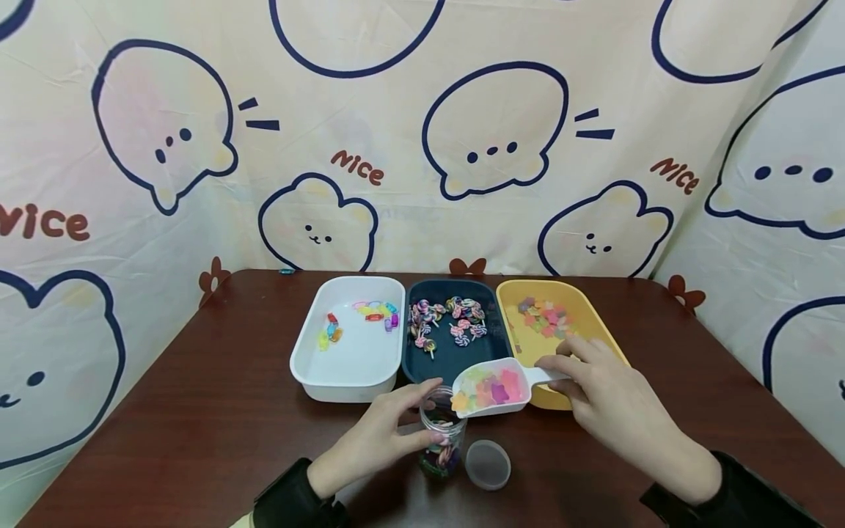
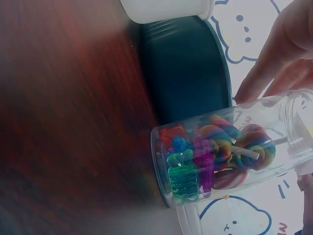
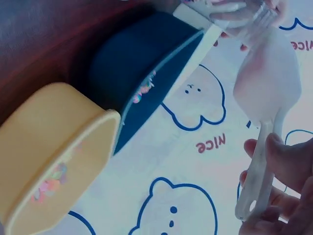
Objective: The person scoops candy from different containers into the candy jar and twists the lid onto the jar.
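Observation:
My left hand (image 1: 379,434) holds a clear jar (image 1: 432,462) upright on the table, thumb in front and fingers behind. Inside the jar lie translucent colored candy-like pieces (image 2: 183,178) at the bottom, with swirled lollipops (image 2: 257,147) above them. My right hand (image 1: 617,403) pinches the handle of a white scoop (image 1: 538,375), whose front edge is at the jar's mouth. Pastel translucent pieces, some star-shaped (image 1: 498,392), fill the scoop. Seen from the right wrist, the scoop's underside (image 3: 269,83) hides its load. A round translucent lid (image 1: 488,465) lies right of the jar.
Behind the hands stand three trays side by side: a white tray (image 1: 346,367) with colored pieces, a dark blue tray (image 1: 422,361) with small lollipops, and a yellow tray (image 1: 597,323) with pastel pieces. A patterned cloth (image 1: 396,139) hangs along the table's back edge.

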### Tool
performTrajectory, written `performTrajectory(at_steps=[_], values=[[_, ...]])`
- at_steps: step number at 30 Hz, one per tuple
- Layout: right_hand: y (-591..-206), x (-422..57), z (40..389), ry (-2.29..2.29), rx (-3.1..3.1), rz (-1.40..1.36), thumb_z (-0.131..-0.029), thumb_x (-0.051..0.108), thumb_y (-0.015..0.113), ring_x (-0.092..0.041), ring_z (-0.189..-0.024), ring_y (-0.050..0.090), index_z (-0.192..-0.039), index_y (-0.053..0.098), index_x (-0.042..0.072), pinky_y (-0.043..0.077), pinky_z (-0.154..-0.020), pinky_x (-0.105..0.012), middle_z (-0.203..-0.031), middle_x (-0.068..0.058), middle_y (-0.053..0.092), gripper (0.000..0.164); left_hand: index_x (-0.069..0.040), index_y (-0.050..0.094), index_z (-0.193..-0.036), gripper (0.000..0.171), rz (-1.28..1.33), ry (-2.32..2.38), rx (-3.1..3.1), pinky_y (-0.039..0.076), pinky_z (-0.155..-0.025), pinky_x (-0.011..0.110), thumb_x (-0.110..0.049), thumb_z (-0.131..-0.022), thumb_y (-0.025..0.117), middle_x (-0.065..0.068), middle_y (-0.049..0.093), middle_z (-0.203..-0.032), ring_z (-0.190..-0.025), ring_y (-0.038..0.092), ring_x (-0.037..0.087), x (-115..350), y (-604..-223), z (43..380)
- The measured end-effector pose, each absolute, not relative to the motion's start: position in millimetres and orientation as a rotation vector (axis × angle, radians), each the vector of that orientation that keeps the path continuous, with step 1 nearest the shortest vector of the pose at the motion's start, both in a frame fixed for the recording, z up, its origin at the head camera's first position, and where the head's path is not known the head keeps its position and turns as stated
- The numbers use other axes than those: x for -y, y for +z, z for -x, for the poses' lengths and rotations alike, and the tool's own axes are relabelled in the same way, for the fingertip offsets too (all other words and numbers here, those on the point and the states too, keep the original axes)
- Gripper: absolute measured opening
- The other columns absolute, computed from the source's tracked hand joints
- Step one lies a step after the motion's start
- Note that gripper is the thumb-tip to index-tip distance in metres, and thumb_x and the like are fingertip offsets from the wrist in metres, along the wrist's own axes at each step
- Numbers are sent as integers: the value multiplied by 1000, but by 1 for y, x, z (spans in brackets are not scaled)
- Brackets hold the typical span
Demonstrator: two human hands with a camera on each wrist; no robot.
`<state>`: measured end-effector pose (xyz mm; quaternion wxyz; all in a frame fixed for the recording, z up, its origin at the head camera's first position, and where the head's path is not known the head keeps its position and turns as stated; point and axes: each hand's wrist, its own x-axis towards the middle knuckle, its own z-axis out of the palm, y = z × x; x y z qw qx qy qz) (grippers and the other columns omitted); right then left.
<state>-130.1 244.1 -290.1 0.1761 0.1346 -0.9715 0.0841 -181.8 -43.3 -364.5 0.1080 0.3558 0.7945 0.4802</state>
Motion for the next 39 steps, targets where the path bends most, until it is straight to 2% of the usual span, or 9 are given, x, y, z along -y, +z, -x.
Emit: performTrajectory(at_steps=[7, 20, 29, 39], values=[[-283, -242, 132, 220, 2732, -395, -79, 3, 85, -18, -90, 52, -100, 79, 18, 49, -59, -24, -95, 0, 62, 26, 1, 46, -151, 62, -1022, 1439, -2282, 58, -97, 42, -18, -97, 71, 25, 55, -147, -123, 62, 40, 45, -363, 183], [-280, -241, 131, 186, 2698, -431, -78, 1, 85, -19, -89, 49, -98, 80, 18, 46, -59, -25, -94, 0, 60, 27, 3, 46, -150, 62, -1061, 1419, -2313, 57, -99, 43, -19, -98, 71, 25, 59, -142, -121, 63, 38, 44, -363, 182], [-281, -241, 132, 183, 2690, -432, -78, 4, 86, -19, -89, 48, -98, 80, 19, 45, -59, -24, -95, 0, 59, 26, 3, 47, -149, 62, -1090, 1408, -2335, 57, -99, 43, -20, -97, 72, 24, 58, -145, -124, 62, 38, 44, -363, 182], [-280, -239, 131, 174, 2658, -454, -77, 2, 86, -18, -89, 48, -96, 80, 19, 46, -62, -26, -94, 0, 59, 26, 4, 47, -149, 61, -1104, 1433, -2302, 57, -99, 41, -16, -97, 71, 25, 61, -139, -116, 65, 34, 45, -365, 182]])
